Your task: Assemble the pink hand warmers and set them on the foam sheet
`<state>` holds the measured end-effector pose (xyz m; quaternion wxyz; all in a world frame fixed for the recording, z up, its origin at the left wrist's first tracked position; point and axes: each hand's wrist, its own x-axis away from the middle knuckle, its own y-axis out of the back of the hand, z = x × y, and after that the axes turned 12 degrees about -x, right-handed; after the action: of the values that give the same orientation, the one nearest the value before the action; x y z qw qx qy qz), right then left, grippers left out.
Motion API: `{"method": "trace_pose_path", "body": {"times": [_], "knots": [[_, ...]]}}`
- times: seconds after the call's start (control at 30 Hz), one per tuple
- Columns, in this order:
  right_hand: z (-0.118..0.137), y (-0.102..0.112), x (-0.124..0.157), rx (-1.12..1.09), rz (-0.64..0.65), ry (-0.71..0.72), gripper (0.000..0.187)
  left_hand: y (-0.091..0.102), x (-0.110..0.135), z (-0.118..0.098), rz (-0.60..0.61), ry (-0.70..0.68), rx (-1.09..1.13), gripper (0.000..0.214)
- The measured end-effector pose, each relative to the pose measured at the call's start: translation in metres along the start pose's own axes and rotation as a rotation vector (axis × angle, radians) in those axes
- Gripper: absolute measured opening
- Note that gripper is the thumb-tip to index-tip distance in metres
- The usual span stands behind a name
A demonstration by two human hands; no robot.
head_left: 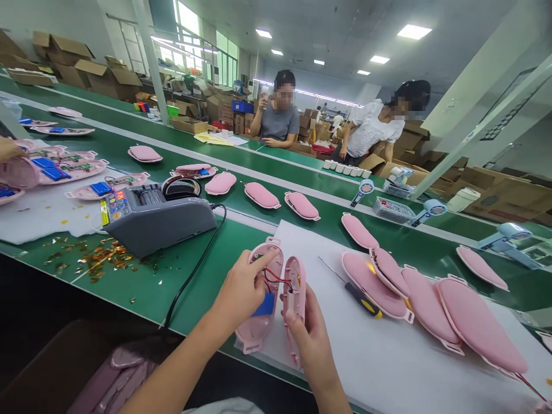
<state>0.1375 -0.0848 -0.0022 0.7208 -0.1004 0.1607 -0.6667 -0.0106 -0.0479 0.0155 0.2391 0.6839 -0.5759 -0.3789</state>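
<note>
My left hand (240, 293) grips one open pink shell half (259, 325) that carries a blue battery (264, 305), with the index finger stretched onto its inside near red and black wires (276, 279). My right hand (308, 336) is closed round the other pink shell half (294, 290), held on edge beside the first. Both halves are over the near edge of a white mat (388, 368) on the green table.
A screwdriver (353, 290) with a yellow-black handle lies on the mat beside a row of closed pink shells (474, 322). A grey tape dispenser (150, 215) with a black cable stands left. More pink shells ride the green conveyor (267, 198). Two people work at the far side.
</note>
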Motion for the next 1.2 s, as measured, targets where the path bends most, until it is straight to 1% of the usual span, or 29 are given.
{"method": "trace_pose_path", "body": {"times": [0.1,0.23,0.33,0.47,0.53,0.6,0.7,0.8,0.87,0.93,1.03,1.1,1.2], "knots": [[-0.004,0.001,0.001,0.03,0.026,0.034,0.054,0.005,-0.001,-0.002,0.079,0.004,-0.022,0.052],[-0.009,0.005,0.0,0.062,0.029,-0.013,0.054,0.006,0.003,-0.008,0.058,0.035,-0.047,0.043],[-0.013,0.004,-0.001,0.051,0.002,-0.067,0.054,0.009,0.009,-0.013,0.051,-0.013,-0.072,0.036],[-0.018,-0.004,-0.001,0.037,-0.025,-0.054,0.055,0.022,0.015,-0.019,0.16,-0.065,-0.052,0.026],[-0.019,-0.008,-0.001,0.043,-0.023,-0.028,0.054,0.024,0.015,-0.019,0.181,-0.054,-0.056,0.034],[-0.021,-0.009,0.0,0.055,-0.015,0.004,0.053,0.02,0.012,-0.016,0.14,-0.044,-0.084,0.037],[-0.023,-0.008,0.0,0.053,0.004,0.039,0.053,0.007,0.011,-0.012,0.032,-0.054,-0.136,0.032],[-0.025,-0.009,-0.001,0.031,0.001,0.064,0.051,-0.005,0.014,-0.013,-0.068,-0.076,-0.151,0.032],[-0.026,-0.013,-0.002,0.018,-0.01,0.089,0.05,-0.008,0.017,-0.016,-0.13,-0.083,-0.111,0.035],[-0.025,-0.017,-0.003,0.005,-0.021,0.113,0.049,-0.008,0.019,-0.019,-0.176,-0.075,-0.047,0.046],[-0.026,-0.021,-0.004,0.007,-0.029,0.099,0.048,-0.006,0.02,-0.02,-0.232,-0.007,0.013,0.058],[-0.027,-0.02,-0.004,0.026,-0.028,0.074,0.046,-0.006,0.02,-0.019,-0.257,0.038,0.064,0.055],[-0.029,-0.015,-0.005,0.078,-0.025,0.061,0.046,-0.006,0.02,-0.018,-0.258,0.028,0.22,0.043]]}}
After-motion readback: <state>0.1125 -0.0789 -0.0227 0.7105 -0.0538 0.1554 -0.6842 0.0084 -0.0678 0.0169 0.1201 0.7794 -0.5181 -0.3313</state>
